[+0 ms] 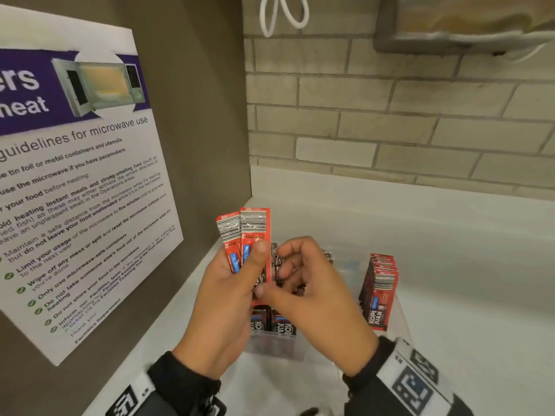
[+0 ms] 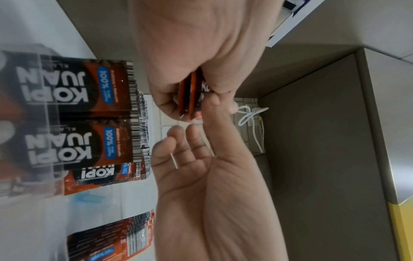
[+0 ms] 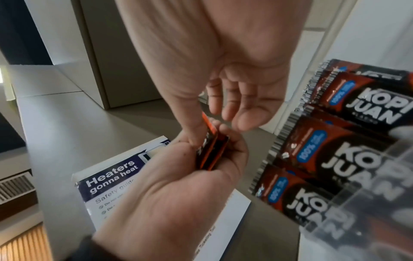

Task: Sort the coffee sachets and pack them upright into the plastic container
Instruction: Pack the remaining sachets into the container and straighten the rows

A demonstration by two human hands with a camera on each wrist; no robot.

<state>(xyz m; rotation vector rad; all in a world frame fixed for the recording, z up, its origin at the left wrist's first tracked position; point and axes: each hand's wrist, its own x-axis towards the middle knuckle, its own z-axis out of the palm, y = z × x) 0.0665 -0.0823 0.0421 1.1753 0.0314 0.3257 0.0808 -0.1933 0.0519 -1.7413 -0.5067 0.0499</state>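
My left hand [image 1: 255, 262] grips a few red coffee sachets [image 1: 255, 232] upright, barcode ends up, above the clear plastic container [image 1: 401, 322]. Its thumb lies across their front. My right hand [image 1: 282, 276] is beside them, its thumb touching the sachets' lower edge and its fingers loosely curled, holding nothing. The left wrist view shows the held sachets [image 2: 192, 95] edge-on between the fingers of my left hand [image 2: 185, 98], with the thumb of my right hand [image 2: 196, 137] against them. Rows of sachets [image 1: 282, 325] stand in the container, and a further stack [image 1: 380, 289] stands at its right end.
A microwave-guidelines poster [image 1: 75, 190] hangs on the brown side wall close to my left. A tiled wall [image 1: 390, 115] closes the back, with a white cable loop [image 1: 283, 13] hanging high on it. The white counter [image 1: 465, 265] stretches to the right.
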